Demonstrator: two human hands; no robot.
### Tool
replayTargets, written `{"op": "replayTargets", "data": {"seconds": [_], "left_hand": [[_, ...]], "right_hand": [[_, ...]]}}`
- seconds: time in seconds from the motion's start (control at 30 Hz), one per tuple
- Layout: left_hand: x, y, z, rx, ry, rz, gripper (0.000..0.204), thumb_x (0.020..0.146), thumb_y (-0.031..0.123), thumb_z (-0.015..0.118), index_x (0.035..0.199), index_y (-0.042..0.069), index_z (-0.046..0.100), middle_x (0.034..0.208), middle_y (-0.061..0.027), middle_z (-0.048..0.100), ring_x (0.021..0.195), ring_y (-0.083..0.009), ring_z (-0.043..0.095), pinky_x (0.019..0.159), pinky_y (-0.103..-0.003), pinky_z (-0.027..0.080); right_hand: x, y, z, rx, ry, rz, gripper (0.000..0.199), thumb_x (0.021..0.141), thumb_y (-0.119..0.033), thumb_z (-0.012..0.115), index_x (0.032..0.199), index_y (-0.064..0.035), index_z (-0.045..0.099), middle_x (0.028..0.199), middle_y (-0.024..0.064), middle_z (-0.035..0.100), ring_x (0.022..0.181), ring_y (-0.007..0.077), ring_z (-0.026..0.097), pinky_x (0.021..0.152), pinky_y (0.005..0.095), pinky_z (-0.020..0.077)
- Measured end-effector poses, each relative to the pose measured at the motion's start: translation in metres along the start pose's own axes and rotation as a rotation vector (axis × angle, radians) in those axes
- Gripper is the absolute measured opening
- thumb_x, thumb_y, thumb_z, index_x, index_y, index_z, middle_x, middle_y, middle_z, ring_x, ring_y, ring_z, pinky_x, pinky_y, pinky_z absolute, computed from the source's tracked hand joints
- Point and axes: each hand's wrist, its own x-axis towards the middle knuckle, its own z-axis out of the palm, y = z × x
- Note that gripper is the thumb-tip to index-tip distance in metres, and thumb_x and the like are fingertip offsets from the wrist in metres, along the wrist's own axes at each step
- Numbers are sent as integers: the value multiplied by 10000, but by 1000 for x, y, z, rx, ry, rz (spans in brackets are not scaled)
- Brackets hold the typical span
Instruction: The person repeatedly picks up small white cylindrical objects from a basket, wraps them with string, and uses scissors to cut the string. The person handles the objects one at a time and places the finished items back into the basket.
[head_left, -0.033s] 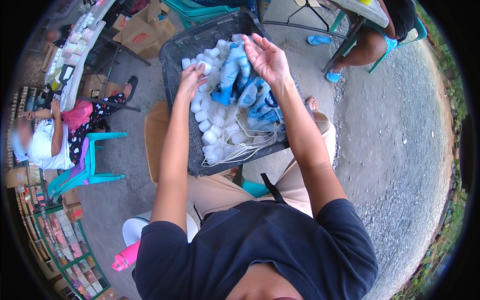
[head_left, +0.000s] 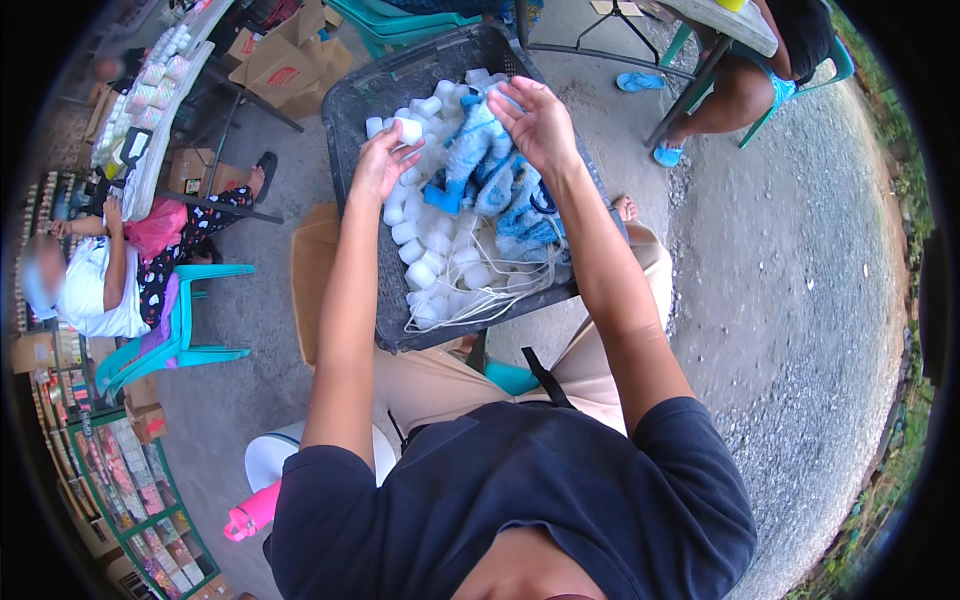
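Observation:
A black plastic crate (head_left: 362, 245) in front of my knees is filled with small white round containers (head_left: 425, 270), some in clear wrapping. Between the thumb and fingers of my left hand (head_left: 380, 165) is one white round container (head_left: 408, 131), held over the crate's left side. My right hand (head_left: 540, 125) is raised over the far right part of the crate, palm turned up, fingers apart, with nothing seen in it. Beneath and beside it lies a crumpled blue-and-white cloth (head_left: 520, 220). Loose white cord (head_left: 485, 303) trails across the near right corner of the crate.
Cardboard boxes (head_left: 285, 75) stand beyond the crate at left. A person on a teal chair (head_left: 170, 320) sits at a table on the left; another sits at a table (head_left: 745, 28) at far right. A pink bottle (head_left: 252, 512) and white pail (head_left: 270, 458) are beside me.
My right hand has dropped slightly toward me and its fingers are a little more bent. The container in my left hand has tipped up slightly.

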Motion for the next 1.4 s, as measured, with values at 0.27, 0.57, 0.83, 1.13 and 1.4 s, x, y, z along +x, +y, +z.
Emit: {"op": "replayTargets", "data": {"seconds": [0.27,0.57,0.83,1.13,1.4], "left_hand": [[-54,21,19,-601,22,-54,388,971,320,505,1178,-8,523,1108,-196,593,901,-234,580,806,-351,501],[-73,-10,30,-767,-81,-33,384,968,296,523,1162,-35,522,1085,-194,588,941,-273,613,810,-368,537],[-72,-8,28,-657,-106,-47,446,936,409,558,1157,21,552,1006,-110,604,927,-201,603,821,-321,522],[-89,-17,83,-202,41,450,437,1019,357,413,1139,-17,604,1040,-56,625,1005,-120,558,899,-259,424],[-88,-13,65,-427,-273,324,485,989,549,327,801,128,477,508,51,316,411,-56,288,398,-226,219]], "right_hand": [[-32,24,13,-1648,-305,-536,183,730,-249,711,773,-78,663,873,148,617,824,319,601,711,401,485],[-45,20,1,-2115,77,30,497,815,-453,668,980,13,617,1041,198,669,953,351,660,785,435,529],[-40,5,37,-1030,-434,-496,270,830,-241,705,929,-29,570,979,110,521,1020,210,509,913,290,385],[-42,40,40,-977,-459,-296,202,935,-166,571,986,10,658,896,74,679,896,100,569,812,288,451],[-28,25,29,-1095,-40,-467,270,821,-154,712,1019,-2,608,974,73,655,831,132,582,784,283,462]]}}
